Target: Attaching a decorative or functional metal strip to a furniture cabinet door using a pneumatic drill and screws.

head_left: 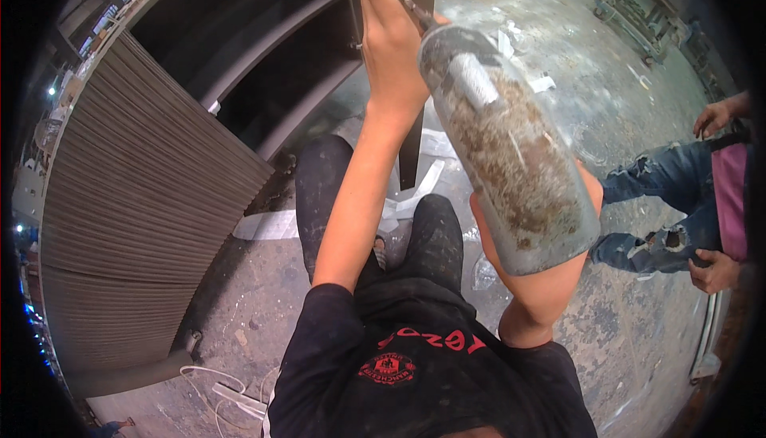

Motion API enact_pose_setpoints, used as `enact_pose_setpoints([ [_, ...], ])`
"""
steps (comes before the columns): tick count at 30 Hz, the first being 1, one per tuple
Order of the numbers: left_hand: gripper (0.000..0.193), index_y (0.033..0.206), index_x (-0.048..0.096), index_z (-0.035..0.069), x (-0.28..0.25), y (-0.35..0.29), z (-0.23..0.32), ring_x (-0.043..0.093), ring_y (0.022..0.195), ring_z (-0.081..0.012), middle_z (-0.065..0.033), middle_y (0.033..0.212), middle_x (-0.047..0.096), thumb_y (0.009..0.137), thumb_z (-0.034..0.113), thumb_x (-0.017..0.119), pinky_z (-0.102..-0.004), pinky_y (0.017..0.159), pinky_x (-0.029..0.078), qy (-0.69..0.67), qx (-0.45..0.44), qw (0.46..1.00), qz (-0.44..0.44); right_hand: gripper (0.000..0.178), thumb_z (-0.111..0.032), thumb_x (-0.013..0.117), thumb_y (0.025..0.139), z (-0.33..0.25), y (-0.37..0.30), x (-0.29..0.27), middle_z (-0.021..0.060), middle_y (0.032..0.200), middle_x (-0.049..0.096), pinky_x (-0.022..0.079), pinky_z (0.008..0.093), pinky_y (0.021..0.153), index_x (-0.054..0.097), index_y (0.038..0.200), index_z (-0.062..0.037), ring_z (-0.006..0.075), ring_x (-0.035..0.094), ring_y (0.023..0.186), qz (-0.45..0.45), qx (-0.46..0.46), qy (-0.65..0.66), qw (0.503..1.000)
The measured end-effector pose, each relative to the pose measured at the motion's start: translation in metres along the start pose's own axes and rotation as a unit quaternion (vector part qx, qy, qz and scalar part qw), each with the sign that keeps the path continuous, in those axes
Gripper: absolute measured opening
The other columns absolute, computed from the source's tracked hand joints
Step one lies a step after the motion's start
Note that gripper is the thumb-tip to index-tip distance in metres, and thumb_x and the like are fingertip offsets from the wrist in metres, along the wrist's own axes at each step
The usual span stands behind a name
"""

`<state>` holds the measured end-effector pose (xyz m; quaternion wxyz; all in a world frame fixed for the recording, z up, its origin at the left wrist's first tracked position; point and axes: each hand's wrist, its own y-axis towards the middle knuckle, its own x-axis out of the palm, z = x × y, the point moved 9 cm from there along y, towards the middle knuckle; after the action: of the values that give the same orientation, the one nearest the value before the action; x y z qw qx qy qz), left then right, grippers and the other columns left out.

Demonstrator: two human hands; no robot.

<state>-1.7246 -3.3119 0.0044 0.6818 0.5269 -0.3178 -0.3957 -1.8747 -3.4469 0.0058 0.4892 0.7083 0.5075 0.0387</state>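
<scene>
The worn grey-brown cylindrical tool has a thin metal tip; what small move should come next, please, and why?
I would probably ease the bare left hand away from the tool's thin metal tip, as the two look close in this view, and that hand seems against the narrow dark panel; depth is hard to judge.

Floor (566, 115) bright w/ glare (l. side dim), edges bent.

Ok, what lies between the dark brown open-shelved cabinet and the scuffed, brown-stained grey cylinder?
In the head view, the bare left hand and a narrow, dark, flat board lie between them.
</scene>
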Motion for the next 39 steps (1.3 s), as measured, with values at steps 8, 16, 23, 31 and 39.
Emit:
enact_pose_setpoints([
  [8,0.093,0.147,0.014,-0.009,0.005,-0.002,-0.01,0.032,0.138,-0.0455,-0.0319,0.149,0.027,0.068,-0.002,0.064,-0.0441,0.114,0.032,0.017,-0.054,0.998,-0.006,0.045,-0.003,0.071,0.065,0.007,0.014,0.007,0.0172,0.095,0.068,0.05,0.0294,0.077,0.063,0.108,0.0071,0.022,0.067,0.08,-0.07,0.05,0.066,0.994],
  [16,0.093,0.147,0.015,-0.008,0.007,0.001,-0.009,0.031,0.139,-0.0449,-0.0315,0.15,0.026,0.068,-0.002,0.064,-0.0435,0.115,0.031,-0.003,-0.055,0.998,-0.004,0.045,-0.004,0.072,0.065,0.007,0.017,0.008,0.0179,0.093,0.068,0.05,0.0296,0.076,0.062,0.108,0.0073,0.0241,0.068,0.079,-0.064,0.043,0.077,0.994],
  [23,0.092,0.152,0.014,0.006,0.007,-0.004,-0.018,0.048,0.127,-0.0346,-0.0246,0.146,0.037,0.073,-0.001,0.062,-0.0384,0.106,0.04,0.028,-0.062,0.998,0.007,0.044,-0.004,0.072,0.065,0.009,0.016,0.01,0.0172,0.091,0.067,0.05,0.0294,0.075,0.062,0.107,0.007,0.0237,0.066,0.076,-0.059,0.04,0.077,0.994],
  [31,0.092,0.152,0.018,0.008,0.009,-0.007,-0.022,0.055,0.119,-0.0324,-0.0233,0.139,0.044,0.073,-0.001,0.063,-0.038,0.103,0.043,0.028,-0.086,0.996,0.021,0.041,-0.001,0.071,0.064,0.007,0.018,0.01,0.0147,0.091,0.067,0.049,0.0277,0.075,0.064,0.104,0.0064,0.0183,0.064,0.077,-0.05,0.047,0.097,0.993],
  [39,0.088,0.147,0.013,-0.009,0.01,-0.005,-0.018,0.031,0.137,-0.0479,-0.0338,0.149,0.025,0.082,0.021,0.065,-0.046,0.112,0.034,0.033,-0.067,0.997,-0.019,0.041,0.0,0.071,0.064,0.012,0.015,0.014,0.0149,0.093,0.068,0.049,0.0279,0.078,0.064,0.104,0.0074,0.0189,0.065,0.08,-0.062,0.047,0.091,0.993],
])
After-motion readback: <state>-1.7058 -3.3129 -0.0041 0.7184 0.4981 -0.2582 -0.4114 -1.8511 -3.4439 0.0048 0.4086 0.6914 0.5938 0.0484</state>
